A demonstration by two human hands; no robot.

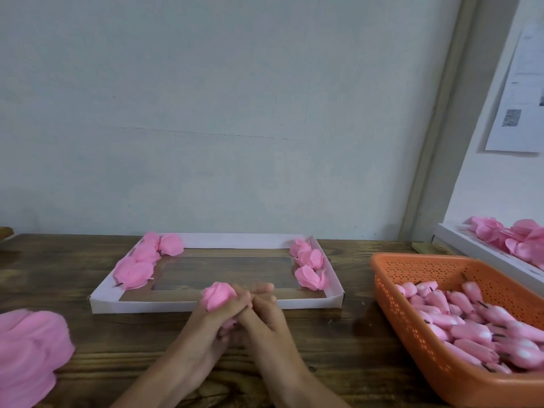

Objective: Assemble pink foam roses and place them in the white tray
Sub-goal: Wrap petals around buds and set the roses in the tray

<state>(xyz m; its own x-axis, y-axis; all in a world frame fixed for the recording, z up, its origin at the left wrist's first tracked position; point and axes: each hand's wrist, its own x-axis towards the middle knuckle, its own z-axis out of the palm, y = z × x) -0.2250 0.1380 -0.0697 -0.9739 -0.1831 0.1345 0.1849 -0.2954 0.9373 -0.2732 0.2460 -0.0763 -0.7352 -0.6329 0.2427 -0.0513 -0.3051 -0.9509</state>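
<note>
Low at centre frame, the rose [219, 298] sat in the left hand [212, 319], whose fingers wrapped round it, just in front of the tray's near wall. Its lower part was hidden between the hands. The right hand [265, 313] lay against the left; whether it gripped anything could not be told. The tray [309, 303] held roses [137, 267] clustered at its left and right ends. At right, an orange basket [412, 267], cut off by the edge, held buds [471, 328] with dark stems. A blurred pink pile [29, 351] was cropped at lower left.
</note>
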